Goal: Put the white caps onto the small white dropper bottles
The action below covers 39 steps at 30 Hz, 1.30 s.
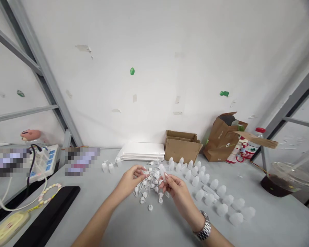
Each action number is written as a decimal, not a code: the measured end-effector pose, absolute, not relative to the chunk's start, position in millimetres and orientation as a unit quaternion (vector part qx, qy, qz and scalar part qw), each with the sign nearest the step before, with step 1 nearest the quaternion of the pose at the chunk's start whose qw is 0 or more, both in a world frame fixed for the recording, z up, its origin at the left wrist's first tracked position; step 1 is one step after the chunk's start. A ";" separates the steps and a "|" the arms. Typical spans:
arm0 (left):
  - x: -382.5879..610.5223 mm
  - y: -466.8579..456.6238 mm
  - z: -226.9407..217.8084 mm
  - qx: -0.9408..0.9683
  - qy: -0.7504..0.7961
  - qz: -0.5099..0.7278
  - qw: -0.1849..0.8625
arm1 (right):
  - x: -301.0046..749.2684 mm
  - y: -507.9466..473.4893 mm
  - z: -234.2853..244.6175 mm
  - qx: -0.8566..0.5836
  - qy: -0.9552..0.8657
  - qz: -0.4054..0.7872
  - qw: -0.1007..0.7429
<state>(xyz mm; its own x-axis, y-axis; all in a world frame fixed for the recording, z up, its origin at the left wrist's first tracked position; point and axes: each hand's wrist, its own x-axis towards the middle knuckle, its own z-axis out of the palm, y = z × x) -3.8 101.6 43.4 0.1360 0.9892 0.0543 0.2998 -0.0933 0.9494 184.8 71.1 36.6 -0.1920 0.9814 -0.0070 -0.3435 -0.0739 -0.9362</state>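
My right hand [177,192], with a metal watch [204,226] on its wrist, grips a small frosted plastic bottle-shaped piece [162,167] between thumb and fingers, tilted upward. Beside it, my left hand [131,181] curves over the left side of a pile of small white caps with thin cords [151,181]. A gap shows between its thumb and forefinger, with nothing visible in it. One white cap [150,207] lies apart at the pile's front. Several similar frosted pieces [221,190] stand in loose rows to the right. Three white capped pieces [111,167] stand left of the pile.
Behind the pile are a stack of white sheets [141,151] and an open cardboard box [182,147]. A paper bag [220,140], a red-capped bottle [254,144] and a dark drink cup [280,181] stand right. A black wrist rest [48,216] and power strip [45,163] lie left.
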 end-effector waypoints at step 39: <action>10.9 92.2 25.3 0.744 0.533 0.299 0.270 | 186.9 73.8 33.3 -0.449 -0.464 0.559 0.520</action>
<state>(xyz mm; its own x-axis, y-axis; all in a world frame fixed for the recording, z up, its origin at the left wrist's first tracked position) 10.9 92.2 25.3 0.2531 0.9545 0.1579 0.6314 -0.2867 0.7206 186.9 73.8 33.3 -0.0557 0.9982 -0.0209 -0.1649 -0.0298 -0.9859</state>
